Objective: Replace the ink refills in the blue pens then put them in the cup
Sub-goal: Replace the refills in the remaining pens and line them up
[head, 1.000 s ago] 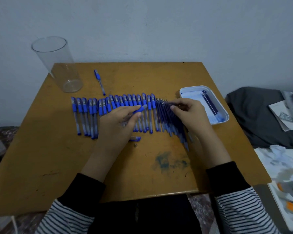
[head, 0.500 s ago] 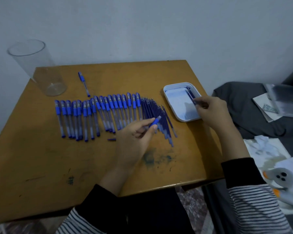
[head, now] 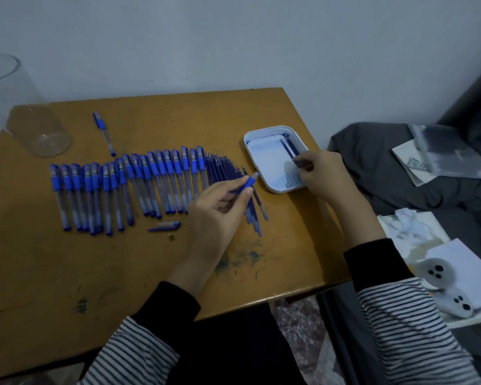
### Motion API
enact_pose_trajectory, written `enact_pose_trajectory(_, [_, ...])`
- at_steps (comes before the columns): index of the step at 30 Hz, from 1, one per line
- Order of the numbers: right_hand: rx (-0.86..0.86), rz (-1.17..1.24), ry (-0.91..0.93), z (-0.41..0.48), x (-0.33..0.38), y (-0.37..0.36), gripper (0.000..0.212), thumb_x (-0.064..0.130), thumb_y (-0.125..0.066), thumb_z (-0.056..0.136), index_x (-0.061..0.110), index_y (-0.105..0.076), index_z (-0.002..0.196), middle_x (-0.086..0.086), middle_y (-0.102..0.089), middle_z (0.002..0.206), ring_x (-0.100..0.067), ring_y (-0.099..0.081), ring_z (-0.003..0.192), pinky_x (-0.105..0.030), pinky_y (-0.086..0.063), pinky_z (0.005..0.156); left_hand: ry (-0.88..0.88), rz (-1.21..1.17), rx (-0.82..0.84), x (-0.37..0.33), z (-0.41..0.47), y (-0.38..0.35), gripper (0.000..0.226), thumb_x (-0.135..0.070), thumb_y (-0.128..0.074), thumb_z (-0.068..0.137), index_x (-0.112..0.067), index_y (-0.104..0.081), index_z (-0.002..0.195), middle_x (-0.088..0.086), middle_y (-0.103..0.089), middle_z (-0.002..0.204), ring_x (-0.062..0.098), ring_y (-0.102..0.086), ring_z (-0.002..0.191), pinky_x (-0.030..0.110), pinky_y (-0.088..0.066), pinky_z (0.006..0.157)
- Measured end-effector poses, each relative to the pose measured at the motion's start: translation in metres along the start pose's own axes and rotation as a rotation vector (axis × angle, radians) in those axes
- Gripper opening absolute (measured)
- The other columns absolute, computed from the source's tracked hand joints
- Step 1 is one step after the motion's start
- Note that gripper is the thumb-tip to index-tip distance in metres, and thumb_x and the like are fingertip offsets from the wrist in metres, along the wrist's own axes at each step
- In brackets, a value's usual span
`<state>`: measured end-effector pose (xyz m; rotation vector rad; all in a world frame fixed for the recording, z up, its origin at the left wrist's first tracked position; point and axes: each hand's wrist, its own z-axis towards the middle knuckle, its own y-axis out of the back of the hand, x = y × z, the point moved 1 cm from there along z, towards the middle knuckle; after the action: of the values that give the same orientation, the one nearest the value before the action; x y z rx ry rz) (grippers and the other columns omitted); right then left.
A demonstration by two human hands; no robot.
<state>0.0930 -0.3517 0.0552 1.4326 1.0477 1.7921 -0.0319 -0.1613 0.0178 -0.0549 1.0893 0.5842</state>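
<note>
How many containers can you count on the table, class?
2: the clear cup at the far left corner of the table, and the white tray near its right edge, by the right hand. None looks hidden.

Worn, ink-stained brown wooden desk [head: 139, 273], matt. Clear glossy plastic cup [head: 25, 118]. Blue plastic pens [head: 128, 187], translucent barrels. White smooth plastic tray [head: 261, 184]. Dark grey cloth [head: 372, 168], creased.
</note>
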Motion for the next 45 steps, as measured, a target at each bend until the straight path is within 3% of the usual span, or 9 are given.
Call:
enact_pose_trajectory(7, [0.0, 0.011, 0.03, 0.002, 0.002, -0.003, 0.022, 0.009, -0.065, 0.091, 0.007, -0.07, 0.113, -0.008, -0.068, 0.1, -0.014, -0.058, 0.087, -0.021, -0.045, 0.08, 0.017, 0.012, 0.022, 0.005, 0.0, 0.0, 0.028, -0.025, -0.07, 0.092, -0.022, -0.068, 0.12, -0.003, -0.072, 0.101, 0.009, -0.07, 0.088, 0.029, -0.061, 0.076])
enact_pose_trajectory(10, [0.013, 0.013, 0.045, 0.003, 0.004, -0.006, 0.02, 0.01, -0.068, 0.09, 0.01, -0.073, 0.11, -0.002, -0.064, 0.091, -0.013, -0.059, 0.083, -0.014, -0.043, 0.073, 0.017, 0.029, 0.03, 0.006, 0.0, 0.001, 0.029, -0.025, -0.07, 0.092, -0.02, -0.069, 0.12, -0.002, -0.073, 0.102, 0.008, -0.07, 0.088, 0.03, -0.061, 0.076])
enact_pose_trajectory(15, [0.074, 0.026, 0.001, 0.009, 0.006, -0.007, 0.019, 0.006, -0.068, 0.09, 0.012, -0.074, 0.108, -0.007, -0.07, 0.099, -0.02, -0.065, 0.089, -0.022, -0.052, 0.077, 0.022, 0.028, 0.025, 0.006, 0.0, 0.002, 0.031, -0.034, -0.067, 0.091, -0.025, -0.066, 0.121, -0.003, -0.073, 0.101, 0.008, -0.071, 0.087, 0.031, -0.062, 0.076])
enact_pose_trajectory(20, [0.088, 0.074, -0.027, 0.01, 0.006, -0.007, 0.023, 0.007, -0.061, 0.095, 0.021, -0.075, 0.104, -0.003, -0.068, 0.104, -0.017, -0.062, 0.093, -0.014, -0.046, 0.066, 0.019, 0.023, 0.011, 0.005, 0.0, 0.003, 0.029, -0.033, -0.067, 0.091, -0.026, -0.066, 0.119, -0.007, -0.072, 0.1, 0.007, -0.071, 0.086, 0.029, -0.061, 0.075])
enact_pose_trajectory(26, [0.076, 0.458, -0.026, -0.005, 0.016, -0.003, 0.032, 0.008, -0.054, 0.098, 0.033, -0.073, 0.107, 0.009, -0.069, 0.104, -0.006, -0.061, 0.095, -0.025, -0.054, 0.081, -0.006, 0.028, -0.012, 0.004, 0.0, 0.004, 0.028, -0.029, -0.068, 0.091, -0.023, -0.068, 0.119, -0.012, -0.07, 0.098, 0.004, -0.07, 0.086, 0.022, -0.06, 0.075])
enact_pose_trajectory(30, [0.098, 0.812, 0.038, -0.019, 0.031, -0.002, 0.033, -0.002, -0.054, 0.097, 0.021, -0.07, 0.114, 0.001, -0.071, 0.102, -0.002, -0.062, 0.088, -0.021, -0.051, 0.078, -0.028, 0.042, -0.009, 0.003, -0.001, 0.004, 0.027, -0.024, -0.07, 0.092, -0.023, -0.067, 0.118, -0.011, -0.069, 0.098, 0.003, -0.07, 0.086, 0.021, -0.059, 0.075])
enact_pose_trajectory(35, [0.02, 1.324, -0.063, -0.036, 0.051, -0.019, 0.018, -0.003, -0.06, 0.092, 0.007, -0.067, 0.105, -0.003, -0.069, 0.089, -0.011, -0.064, 0.083, -0.022, -0.052, 0.075, -0.045, 0.062, -0.012, 0.003, -0.001, 0.004, 0.028, -0.022, -0.069, 0.092, -0.016, -0.07, 0.119, -0.01, -0.069, 0.099, 0.002, -0.069, 0.087, 0.02, -0.059, 0.076])
enact_pose_trajectory(45, [-0.083, 1.412, -0.133, -0.038, 0.061, -0.041, 0.014, -0.001, -0.064, 0.09, 0.006, -0.065, 0.103, -0.003, -0.067, 0.09, -0.012, -0.063, 0.079, -0.026, -0.053, 0.077, -0.047, 0.061, -0.015, 0.003, -0.001, 0.005, 0.027, -0.016, -0.073, 0.091, -0.016, -0.071, 0.118, -0.008, -0.07, 0.1, 0.005, -0.069, 0.087, 0.018, -0.058, 0.075])
